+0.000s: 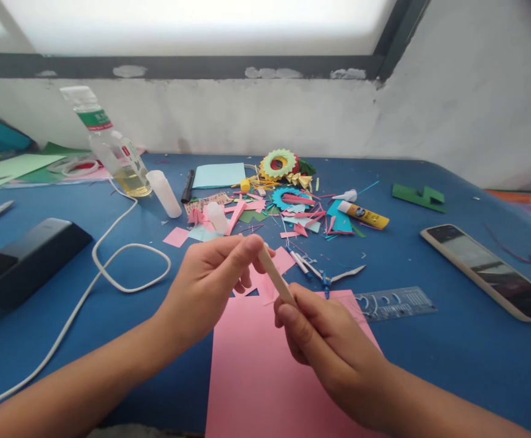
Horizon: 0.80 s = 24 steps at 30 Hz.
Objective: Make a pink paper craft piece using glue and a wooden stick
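A flat, pale wooden stick [275, 277] slants between my two hands over a pink sheet [256, 371]. My left hand [215, 274] pinches its upper end between thumb and fingers. Lower down, my right hand [320, 334] is closed round the other end, which its fingers hide. Pink paper pieces [285, 260] lie just behind the stick. The pink sheet lies flat on the blue table [169, 365], with a clear stencil ruler [397, 304] beside its right back edge.
Behind my hands are paper scraps [247, 210], a glue stick [363, 215] and a compass [326, 278]. A phone [488, 267] lies right. On the left are a bottle [119, 152], a white cable [85, 304] and a black device [28, 258].
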Each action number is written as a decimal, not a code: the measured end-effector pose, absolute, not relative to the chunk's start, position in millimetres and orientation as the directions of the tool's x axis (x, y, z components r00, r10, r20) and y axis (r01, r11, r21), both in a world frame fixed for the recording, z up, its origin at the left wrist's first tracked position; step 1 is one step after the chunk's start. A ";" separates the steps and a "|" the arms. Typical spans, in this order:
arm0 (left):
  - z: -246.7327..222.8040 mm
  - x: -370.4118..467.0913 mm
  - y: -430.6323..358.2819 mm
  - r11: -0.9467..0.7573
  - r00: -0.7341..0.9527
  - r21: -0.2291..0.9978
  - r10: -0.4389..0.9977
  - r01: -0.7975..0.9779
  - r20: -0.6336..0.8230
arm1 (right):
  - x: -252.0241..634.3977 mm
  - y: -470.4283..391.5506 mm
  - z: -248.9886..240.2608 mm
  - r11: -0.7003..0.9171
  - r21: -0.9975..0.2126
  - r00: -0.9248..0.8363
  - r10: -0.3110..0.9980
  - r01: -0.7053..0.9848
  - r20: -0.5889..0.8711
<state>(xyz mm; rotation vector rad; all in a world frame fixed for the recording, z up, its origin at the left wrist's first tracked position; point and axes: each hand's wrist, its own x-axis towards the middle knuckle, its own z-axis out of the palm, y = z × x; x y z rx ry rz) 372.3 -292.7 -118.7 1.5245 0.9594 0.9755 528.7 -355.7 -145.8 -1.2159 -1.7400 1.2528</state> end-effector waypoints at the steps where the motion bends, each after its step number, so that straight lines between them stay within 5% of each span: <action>1: -118.8 372.3 -292.7 -0.142 0.346 0.985 0.933 0.099 0.100 | 528.8 -355.7 -146.2 0.106 -0.946 -0.346 0.938 0.305 -0.006; 9: -121.3 371.0 -291.5 -0.115 0.321 0.990 0.943 0.082 0.083 | 528.8 -357.4 -146.2 0.133 -0.929 -0.355 0.935 0.346 0.001; 12: -118.2 371.6 -290.0 0.029 0.329 0.988 0.944 -0.149 0.022 | 529.3 -356.3 -143.6 0.172 -0.913 -0.349 0.936 0.371 0.034; 17: -109.8 372.6 -283.8 0.375 0.417 0.729 0.899 -0.573 -0.135 | 529.1 -353.7 -143.1 0.298 -0.803 -0.314 0.938 0.517 0.147; 21: -108.9 371.7 -283.6 0.477 0.450 0.589 0.869 -0.652 -0.205 | 524.5 -353.9 -148.0 0.315 -0.740 -0.337 0.933 0.594 0.127; 24: -109.3 370.7 -288.0 0.472 0.505 0.587 0.855 -0.658 -0.121 | 520.2 -352.9 -150.1 0.251 -0.771 -0.348 0.937 0.584 0.041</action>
